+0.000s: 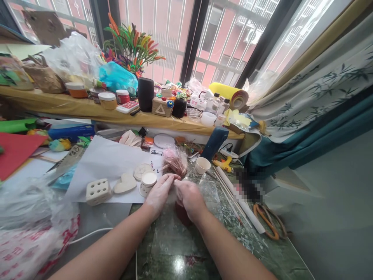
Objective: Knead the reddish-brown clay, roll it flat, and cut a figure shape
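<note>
My left hand (159, 193) and my right hand (189, 197) meet palm to palm just above the green marbled table (180, 249). Both are dusted white. Their fingers are pressed together around something I cannot make out. A dark reddish lump (182, 214) shows below them. Just beyond the fingertips lies a clear bag of pink fibre (175, 161). Left of my left hand stand a small white jar (148, 182), a heart-shaped clay piece (126, 183) and a white block with holes (98, 191), all on a white paper sheet (107, 163).
A small cup (201, 165), wooden sticks (230, 190) and a yellow glue gun (223, 163) lie to the right. A crumpled plastic bag (29, 229) fills the near left. A cluttered shelf with a yellow cloth (87, 107) runs behind. Curtains (314, 89) hang right.
</note>
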`<act>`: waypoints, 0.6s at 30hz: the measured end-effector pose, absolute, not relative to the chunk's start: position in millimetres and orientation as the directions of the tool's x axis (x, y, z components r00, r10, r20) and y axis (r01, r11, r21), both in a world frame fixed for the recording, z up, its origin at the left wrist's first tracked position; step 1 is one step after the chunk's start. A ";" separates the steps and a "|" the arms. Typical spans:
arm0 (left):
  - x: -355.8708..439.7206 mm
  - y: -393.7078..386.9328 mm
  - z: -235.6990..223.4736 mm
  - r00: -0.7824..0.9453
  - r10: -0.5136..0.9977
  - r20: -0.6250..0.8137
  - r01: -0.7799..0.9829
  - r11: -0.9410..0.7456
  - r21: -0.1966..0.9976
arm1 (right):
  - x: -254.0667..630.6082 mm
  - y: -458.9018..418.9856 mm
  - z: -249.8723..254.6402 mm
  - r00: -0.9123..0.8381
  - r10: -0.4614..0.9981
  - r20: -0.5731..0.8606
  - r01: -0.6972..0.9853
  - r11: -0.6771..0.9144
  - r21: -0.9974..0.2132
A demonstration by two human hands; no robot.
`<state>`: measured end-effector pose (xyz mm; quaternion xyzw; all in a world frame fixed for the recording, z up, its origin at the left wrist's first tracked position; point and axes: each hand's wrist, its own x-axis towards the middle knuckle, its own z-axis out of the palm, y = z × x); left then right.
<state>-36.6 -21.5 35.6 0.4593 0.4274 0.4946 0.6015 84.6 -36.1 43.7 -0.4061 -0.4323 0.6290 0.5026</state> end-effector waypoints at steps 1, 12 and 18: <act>-36.2 -20.6 33.8 0.139 0.988 -0.071 -0.162 0.093 0.982 | 82.7 -39.5 44.6 -0.174 0.983 -0.060 -0.280 -0.108 -0.954; -35.4 -15.9 22.6 0.157 0.987 -0.039 -0.231 0.075 0.970 | 92.8 -79.1 39.6 -0.322 0.946 -0.022 -0.193 -0.089 -0.977; -36.4 -15.8 25.4 0.192 0.981 -0.002 0.036 -0.006 0.999 | 105.7 -68.3 39.1 -0.265 0.963 -0.052 -0.258 -0.123 -0.958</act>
